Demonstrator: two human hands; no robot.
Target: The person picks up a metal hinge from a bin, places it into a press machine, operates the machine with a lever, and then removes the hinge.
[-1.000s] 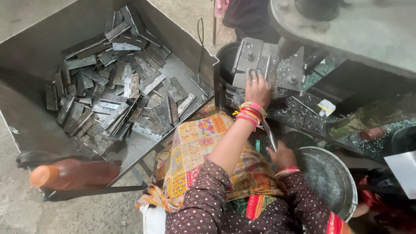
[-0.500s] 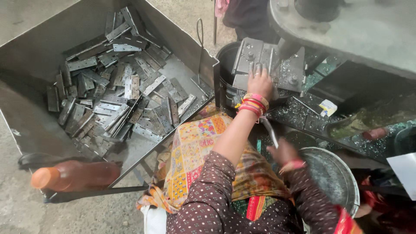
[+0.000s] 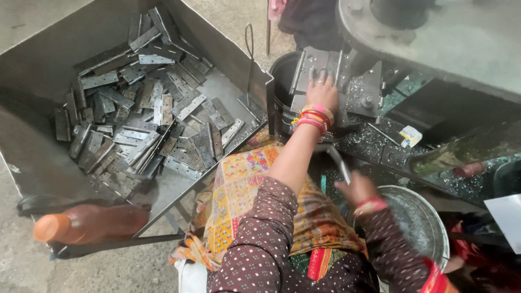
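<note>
My left hand lies flat with fingers spread on the grey metal fixture of a machine, pressing on a part I cannot make out. Coloured bangles ring that wrist. Lower down, my right hand is closed around a thin metal lever that slants up towards the machine; this hand is blurred. A grey metal tray to my left holds several flat steel hinge plates in a loose heap.
A round metal basin sits below my right hand. An orange-capped bottle lies at the lower left. Metal shavings cover the machine bed. A large round machine table looms at top right, with another person's dark clothing behind.
My right hand has shifted slightly down and right with the lever. My left hand stays on the fixture.
</note>
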